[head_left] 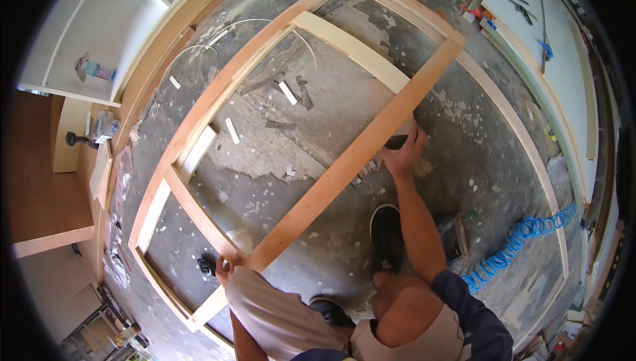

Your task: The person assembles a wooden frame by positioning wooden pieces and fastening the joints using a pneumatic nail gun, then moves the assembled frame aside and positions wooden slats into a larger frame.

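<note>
Dark object in right hand, partly hidden, unidentifiable.

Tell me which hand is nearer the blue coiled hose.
Right. In the picture, the right hand is above and left of the hose, apart from it; the left hand is farther off, well to the hose's left.

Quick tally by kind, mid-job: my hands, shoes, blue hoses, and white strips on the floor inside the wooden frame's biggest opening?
Hands (left, right): 2
Shoes: 2
Blue hose: 1
White strips: 2
Total: 7
</note>
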`<state>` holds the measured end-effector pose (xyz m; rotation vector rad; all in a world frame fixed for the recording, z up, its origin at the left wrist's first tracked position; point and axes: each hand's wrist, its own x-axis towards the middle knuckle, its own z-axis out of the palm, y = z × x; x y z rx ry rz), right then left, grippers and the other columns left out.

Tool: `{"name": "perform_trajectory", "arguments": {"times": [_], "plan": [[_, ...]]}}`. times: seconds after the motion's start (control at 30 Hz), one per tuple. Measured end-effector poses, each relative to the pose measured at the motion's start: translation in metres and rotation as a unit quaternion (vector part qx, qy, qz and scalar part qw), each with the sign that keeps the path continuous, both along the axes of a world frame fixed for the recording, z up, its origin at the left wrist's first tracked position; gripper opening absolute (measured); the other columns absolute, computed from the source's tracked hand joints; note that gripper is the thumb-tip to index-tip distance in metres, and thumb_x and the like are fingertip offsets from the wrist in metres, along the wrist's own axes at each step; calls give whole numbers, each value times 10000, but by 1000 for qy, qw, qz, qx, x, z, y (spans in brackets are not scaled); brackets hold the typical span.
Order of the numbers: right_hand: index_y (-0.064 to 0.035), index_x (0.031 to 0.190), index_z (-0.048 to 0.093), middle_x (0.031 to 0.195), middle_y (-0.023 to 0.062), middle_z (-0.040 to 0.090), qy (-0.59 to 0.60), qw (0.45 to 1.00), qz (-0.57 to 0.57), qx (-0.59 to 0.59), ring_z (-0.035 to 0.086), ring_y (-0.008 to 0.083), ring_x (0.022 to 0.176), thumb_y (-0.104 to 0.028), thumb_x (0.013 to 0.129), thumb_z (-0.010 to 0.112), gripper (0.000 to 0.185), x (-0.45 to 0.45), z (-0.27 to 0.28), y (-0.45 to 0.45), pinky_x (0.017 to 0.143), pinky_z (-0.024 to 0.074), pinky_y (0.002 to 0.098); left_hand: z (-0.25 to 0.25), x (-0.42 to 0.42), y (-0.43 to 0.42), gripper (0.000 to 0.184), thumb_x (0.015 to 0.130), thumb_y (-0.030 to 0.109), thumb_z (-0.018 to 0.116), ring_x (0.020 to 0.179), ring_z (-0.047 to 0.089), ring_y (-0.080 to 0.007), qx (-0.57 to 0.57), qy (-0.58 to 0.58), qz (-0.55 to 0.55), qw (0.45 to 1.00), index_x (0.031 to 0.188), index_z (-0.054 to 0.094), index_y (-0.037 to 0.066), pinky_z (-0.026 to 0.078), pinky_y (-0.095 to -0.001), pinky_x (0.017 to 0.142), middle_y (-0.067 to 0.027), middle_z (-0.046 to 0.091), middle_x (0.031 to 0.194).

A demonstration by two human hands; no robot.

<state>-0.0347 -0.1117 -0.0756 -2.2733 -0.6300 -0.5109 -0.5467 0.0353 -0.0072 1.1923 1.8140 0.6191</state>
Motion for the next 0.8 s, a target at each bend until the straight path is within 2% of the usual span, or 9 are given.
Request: {"name": "perform_trajectory", "arguments": {"times": [0.1,0.2,0.33,0.4,0.47,0.53,0.6,0.73,0.8], "plan": [[-8,1362,477,1235,184,501,-22,999,-21,25,478,394,1155,-354,599,920,948,17,-13,-6,996,407,503,5,5,5,432,888,141,674,656,634,-182,-32,18,4,999,1260,541,-33,488,-334,537,-155,696,857],[-18,1370,476,1248,171,509,52,991,-54,-107,477,379,1176,-377,629,906,928,27,-10,-7,1009,392,497,-11,-12,8,420,905,176,699,660,650,-192,-63,-85,-55,993,1239,555,-35,498,-338,544,-155,701,848],[-27,1366,491,1249,161,538,17,987,-18,-158,493,374,1189,-401,738,833,807,26,-7,-10,1025,382,499,5,-3,17,466,888,256,749,681,656,-183,-86,5,-110,990,1229,588,-17,506,-337,569,-133,699,829],[-28,1349,512,1245,162,548,12,988,-6,-154,500,377,1189,-407,782,801,741,17,-9,-24,1025,385,501,1,-14,22,380,869,234,744,640,631,-180,-71,122,-148,979,1142,645,-11,500,-343,579,-105,688,808],[-34,1299,570,1244,171,565,2,994,19,-107,522,393,1177,-397,846,749,608,17,-9,-40,1019,395,509,-26,-35,29,433,838,251,774,633,624,-179,-66,114,-121,984,1161,641,-6,509,-342,603,-96,679,780],[-30,1249,612,1245,183,575,35,996,-12,-75,536,402,1174,-377,881,719,517,17,-12,-58,1009,407,519,-17,-35,36,514,792,302,805,731,655,-217,66,234,-175,954,1175,636,4,522,-367,650,-115,681,832],[-22,1252,609,1234,190,584,41,994,-24,-100,546,396,1178,-315,910,691,458,22,-19,-79,993,420,515,4,-6,53,474,781,236,789,808,654,-247,153,311,-167,923,1172,634,15,527,-376,692,-126,674,911],[-27,1255,605,1254,168,563,97,992,-6,-79,554,354,1153,-224,954,646,362,28,-18,-95,920,465,453,32,74,134,492,790,161,763,938,639,-309,168,251,-277,912,1229,592,19,513,-447,830,-153,658,969],[-33,1251,605,1255,158,555,83,994,-10,-70,561,333,1116,-204,961,639,338,41,-18,-97,878,477,429,21,106,192,539,790,143,744,1087,601,-346,198,292,-382,854,1282,558,26,482,-477,920,-178,631,1117]]}}
